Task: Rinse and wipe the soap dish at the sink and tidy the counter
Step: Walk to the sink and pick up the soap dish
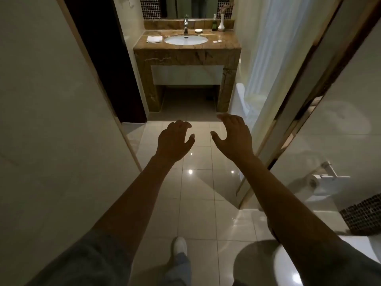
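A grey sleeve (pixel 86 263) fills the bottom left corner, and from it the left forearm runs up toward 12 o'clock. The left hand (pixel 175 139) hangs palm down over the tiled floor (pixel 198 203), fingers loosely curled and parted, holding nothing. The right hand (pixel 235 135) sits just beside it at 3 o'clock, also palm down, thumb turned inward, fingers spread and empty. Both arms are stretched almost straight, side by side, with a gap between the thumbs.

At 6 o'clock from the hands a white shoe (pixel 180 245) steps on the tiles. At 5 o'clock the rim of a toilet (pixel 288 271) shows, and a paper roll (pixel 314 182) hangs on the wall at 4 o'clock.

A pale door (pixel 51 141) closes the left side and a glass panel (pixel 305 100) with a curtain (pixel 268 58) the right, leaving a bare strip of floor between them up to the counter (pixel 224 45).

Far off at 12 o'clock the soap dish (pixel 198 30) lies on the counter, just right of the tap (pixel 186 24) and behind the basin (pixel 186 40). It looks like a small oval with its long axis left to right. A folded cloth (pixel 154 39) lies left of the basin; a bottle (pixel 214 22) and vase (pixel 221 22) stand at the back right.
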